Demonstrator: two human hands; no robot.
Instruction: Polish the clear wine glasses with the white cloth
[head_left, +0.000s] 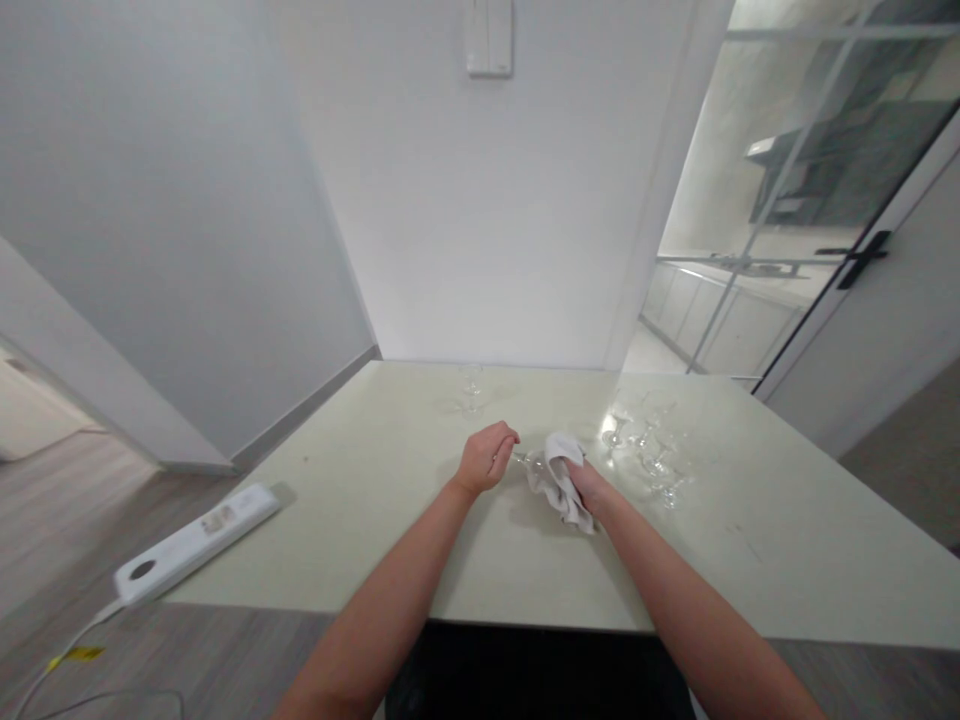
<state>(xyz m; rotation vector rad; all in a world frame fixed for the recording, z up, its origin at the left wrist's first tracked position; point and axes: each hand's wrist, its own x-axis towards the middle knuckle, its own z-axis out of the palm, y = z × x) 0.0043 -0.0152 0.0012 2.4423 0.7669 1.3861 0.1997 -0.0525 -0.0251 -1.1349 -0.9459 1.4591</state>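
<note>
Over the middle of a pale table (390, 540), my left hand (487, 456) is closed around the stem end of a clear wine glass (531, 461) held sideways. My right hand (585, 486) grips a white cloth (559, 480) that is wrapped over the glass's bowl. Most of the glass is hidden by the cloth and my fingers.
Several more clear glasses (652, 450) stand to the right of my hands, and one glass (472, 388) stands near the far edge. A white power strip (195, 542) lies on the table's left corner with its cord hanging down. A glass door (810, 190) is at the right.
</note>
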